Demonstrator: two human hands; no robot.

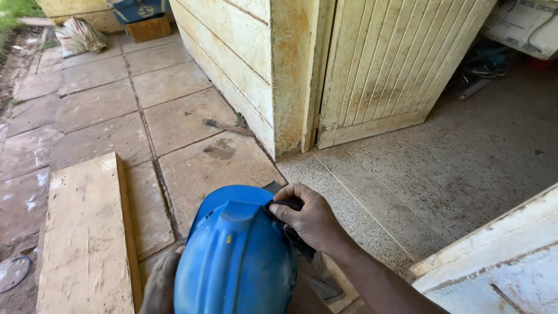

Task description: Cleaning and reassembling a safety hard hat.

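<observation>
We see a blue hard hat (pixel 235 256) at the bottom middle, w/ its round top facing up at us. It is the thing both hands are on.

Right hand (pixel 311 218) sits on the hat's upper right edge. Its fingers are bent and pinch a dark strap or cloth (pixel 289 204) against the hat. More of that dark stuff hangs just under the hand, right of the hat.

Left hand (pixel 160 285) is at the hat's lower left side, touching it. Most of that hand is hidden by the hat and the pic edge, so we can't tell if it is spread or closed.

Left of the hat lies a long pale wood plank (pixel 87 232), flat on the stone paving (pixel 174 116). Far left of the hat, at the edge, a bit of a round wire thing (pixel 13 273) shows.

Above the hat stands a yellow-white wall corner (pixel 290 75), dirty near the ground. A wood door (pixel 389 64) w/ thin upright slats is next to it, right of the corner. A small stick (pixel 226 126) lies at the wall's foot.

Way up top left of the hat: a crumpled whitish bag (pixel 78 36), and a blue box (pixel 136 9) on a brown box (pixel 148 28).

Top right, far from the hat, a white carton w/ dark print (pixel 523 23) sits tilted.

Right of the hat, low down, is a white painted board (pixel 500 261), scuffed, on the speckled floor (pixel 453 168).
</observation>
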